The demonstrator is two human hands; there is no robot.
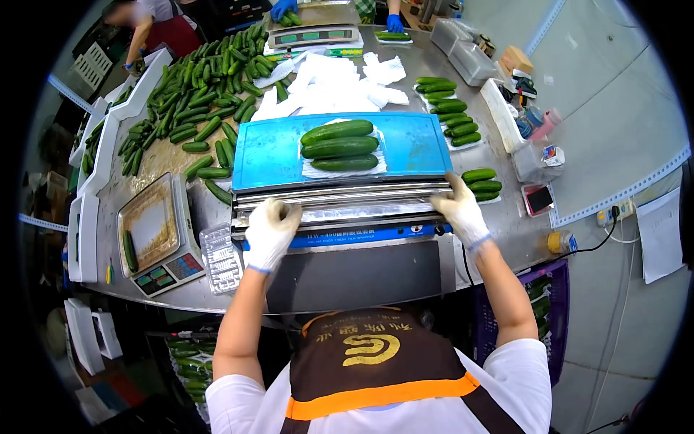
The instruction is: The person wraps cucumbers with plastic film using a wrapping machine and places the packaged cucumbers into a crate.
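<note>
A film wrapping machine (340, 237) stands before me, with metal rollers and a blue top plate (271, 148). Three cucumbers (340, 147) lie side by side on a white-lined tray (379, 165) upon that plate. My left hand (273, 230), in a white glove, is closed at the left end of the rollers. At their right end my right hand (461, 210), gloved too, has its fingers pinched. A shiny strip of cling film (369, 213) stretches between the two hands; its edges under the fingers are hard to make out.
A heap of loose cucumbers (202, 94) covers the back left. White cloth-like sheets (325, 83) lie behind the machine, packed cucumber trays (448, 112) to its right. A scale (155, 231) holds one cucumber. Across the table, a co-worker's blue-gloved hands (395, 23) handle cucumbers.
</note>
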